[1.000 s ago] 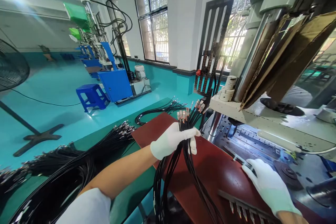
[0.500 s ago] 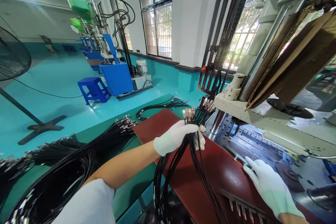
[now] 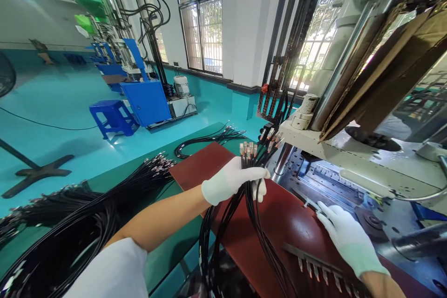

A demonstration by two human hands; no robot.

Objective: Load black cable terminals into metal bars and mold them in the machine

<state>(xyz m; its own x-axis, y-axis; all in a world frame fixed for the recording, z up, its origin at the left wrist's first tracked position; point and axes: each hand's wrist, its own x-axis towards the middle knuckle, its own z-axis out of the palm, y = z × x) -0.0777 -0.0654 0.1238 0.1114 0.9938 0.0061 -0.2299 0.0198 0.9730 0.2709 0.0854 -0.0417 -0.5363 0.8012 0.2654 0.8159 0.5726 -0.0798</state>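
My left hand [image 3: 240,179], in a white glove, is wrapped round a bundle of black cables [image 3: 256,214] with metal and clear connector ends [image 3: 248,150] pointing up. The cables hang down over the dark red board [image 3: 293,223]. At the right, my gloved right hand [image 3: 340,228] has its thumb and fingers round a small metal tool [image 3: 310,204] by the board's edge. A dark metal bar [image 3: 323,266] with a row of connector ends lies on the board below my right hand.
A large press [image 3: 349,153] with a metal bed stands at the right. Heaps of black cables [image 3: 122,200] lie on the green table [image 3: 181,251] at the left. Further back are a blue stool [image 3: 113,116], a blue machine [image 3: 146,102] and a fan base [image 3: 38,167].
The whole view has shifted a little, so most things sit further left. My left hand has tilted the bundle slightly, and its connector ends are grouped closer. My right hand keeps its hold.
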